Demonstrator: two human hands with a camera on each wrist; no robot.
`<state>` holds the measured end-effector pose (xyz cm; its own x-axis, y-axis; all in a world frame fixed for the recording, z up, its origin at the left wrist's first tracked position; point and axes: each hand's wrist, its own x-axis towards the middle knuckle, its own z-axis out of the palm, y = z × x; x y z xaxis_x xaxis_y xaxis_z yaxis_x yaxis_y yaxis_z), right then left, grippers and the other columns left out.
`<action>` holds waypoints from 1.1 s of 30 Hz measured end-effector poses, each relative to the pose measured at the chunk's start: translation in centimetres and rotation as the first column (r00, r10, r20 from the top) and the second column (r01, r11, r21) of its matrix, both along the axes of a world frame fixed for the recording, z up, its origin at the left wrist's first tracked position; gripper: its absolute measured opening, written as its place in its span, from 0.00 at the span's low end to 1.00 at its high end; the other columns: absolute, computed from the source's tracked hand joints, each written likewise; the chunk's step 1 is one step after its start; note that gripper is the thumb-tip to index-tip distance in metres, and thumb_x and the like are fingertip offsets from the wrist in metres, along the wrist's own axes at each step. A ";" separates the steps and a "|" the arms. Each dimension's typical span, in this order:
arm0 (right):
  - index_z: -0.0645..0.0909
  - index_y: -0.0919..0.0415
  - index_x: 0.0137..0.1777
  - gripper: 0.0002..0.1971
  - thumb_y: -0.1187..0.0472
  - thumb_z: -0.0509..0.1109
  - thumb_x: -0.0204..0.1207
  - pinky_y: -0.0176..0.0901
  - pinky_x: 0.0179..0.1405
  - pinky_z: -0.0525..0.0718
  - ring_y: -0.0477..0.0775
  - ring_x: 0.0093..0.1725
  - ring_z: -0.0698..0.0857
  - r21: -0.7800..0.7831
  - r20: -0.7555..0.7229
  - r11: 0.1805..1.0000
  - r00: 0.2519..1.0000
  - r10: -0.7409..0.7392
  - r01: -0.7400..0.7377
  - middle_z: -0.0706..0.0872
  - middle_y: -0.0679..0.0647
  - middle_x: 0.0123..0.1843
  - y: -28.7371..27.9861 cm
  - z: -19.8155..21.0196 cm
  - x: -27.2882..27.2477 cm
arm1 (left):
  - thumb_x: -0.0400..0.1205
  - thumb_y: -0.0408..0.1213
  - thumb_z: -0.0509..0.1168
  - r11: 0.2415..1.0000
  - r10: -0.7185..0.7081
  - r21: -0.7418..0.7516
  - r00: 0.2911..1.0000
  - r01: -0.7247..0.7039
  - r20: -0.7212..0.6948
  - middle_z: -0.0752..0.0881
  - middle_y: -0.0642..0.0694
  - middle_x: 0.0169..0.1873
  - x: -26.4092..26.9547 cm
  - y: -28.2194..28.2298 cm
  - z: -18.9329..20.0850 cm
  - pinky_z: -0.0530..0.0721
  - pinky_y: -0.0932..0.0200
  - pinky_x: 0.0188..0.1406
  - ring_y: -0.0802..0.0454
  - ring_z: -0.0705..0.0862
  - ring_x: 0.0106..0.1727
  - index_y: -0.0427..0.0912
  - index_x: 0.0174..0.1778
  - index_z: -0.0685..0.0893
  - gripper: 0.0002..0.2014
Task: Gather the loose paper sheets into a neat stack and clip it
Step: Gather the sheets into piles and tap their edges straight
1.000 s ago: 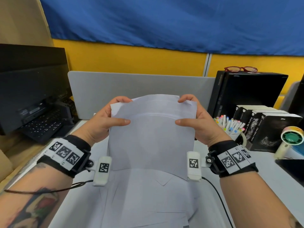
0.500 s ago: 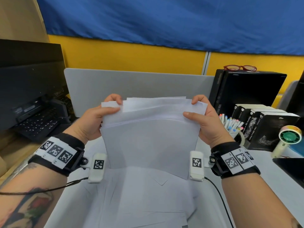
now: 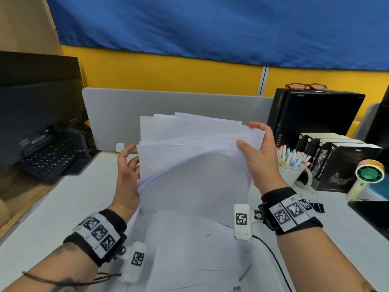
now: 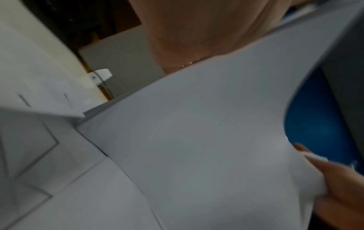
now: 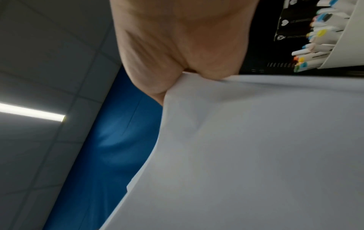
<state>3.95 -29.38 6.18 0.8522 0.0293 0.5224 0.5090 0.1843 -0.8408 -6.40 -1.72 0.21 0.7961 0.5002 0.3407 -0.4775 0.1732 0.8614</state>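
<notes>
A bundle of white paper sheets (image 3: 193,165) stands upright over the desk, its top edges fanned out and uneven. My right hand (image 3: 247,133) pinches the bundle's upper right corner between thumb and fingers. My left hand (image 3: 131,159) lies open against the left edge of the sheets, its thumb off the paper. In the left wrist view the sheets (image 4: 197,140) cover that hand's fingers. In the right wrist view the paper (image 5: 256,155) runs up into the grip. More loose sheets (image 3: 189,249) lie flat on the desk beneath. A black binder clip (image 3: 316,205) sits on the desk right of my right wrist.
A monitor and keyboard (image 3: 46,159) stand at the left, and a grey divider (image 3: 168,106) at the back. At the right are a black box (image 3: 315,114) with red glasses on it, a cup of markers (image 3: 292,165), dark boxes and a small fan (image 3: 368,173).
My left hand has let go of the top left corner and dropped down along the left edge. The sheets have fanned out at the top while the right hand keeps its pinch.
</notes>
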 end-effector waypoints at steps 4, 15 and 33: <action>0.78 0.52 0.64 0.17 0.71 0.70 0.80 0.46 0.57 0.88 0.52 0.60 0.86 -0.049 0.114 0.992 0.987 -0.111 0.117 0.84 0.54 0.62 0.8 0.2 -0.3 | 0.55 0.84 0.71 0.997 0.014 0.072 0.999 -0.017 0.044 0.85 0.38 0.69 0.9 -1.1 -0.3 0.88 0.35 0.66 0.37 0.87 0.67 0.51 0.82 0.68 0.62; 0.76 0.53 0.65 0.11 0.65 0.66 0.85 0.19 0.54 0.76 0.27 0.55 0.80 -0.101 0.213 0.957 0.945 -0.248 0.274 0.80 0.34 0.55 0.8 -0.6 -0.3 | 0.68 0.51 0.85 0.354 0.071 0.935 0.997 0.006 -0.033 0.48 0.54 0.91 1.0 1.8 -0.2 0.68 0.51 0.82 0.50 0.59 0.90 0.63 0.84 0.21 0.75; 0.86 0.66 0.63 0.23 0.72 0.82 0.67 0.58 0.55 0.90 0.63 0.56 0.92 0.019 -0.314 0.985 0.934 0.169 -0.172 0.93 0.60 0.57 -1.1 -3.6 -0.7 | 0.74 0.40 0.82 0.931 -0.223 0.225 0.938 0.286 -0.266 0.92 0.46 0.63 1.4 0.9 1.4 0.87 0.48 0.65 0.46 0.90 0.65 0.45 0.69 0.87 0.27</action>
<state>3.20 -30.49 2.55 0.9544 0.1916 0.2287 0.1812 0.2368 -0.9545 -5.00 -0.80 1.57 0.9567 0.1902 0.2203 -0.2282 0.0208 0.9734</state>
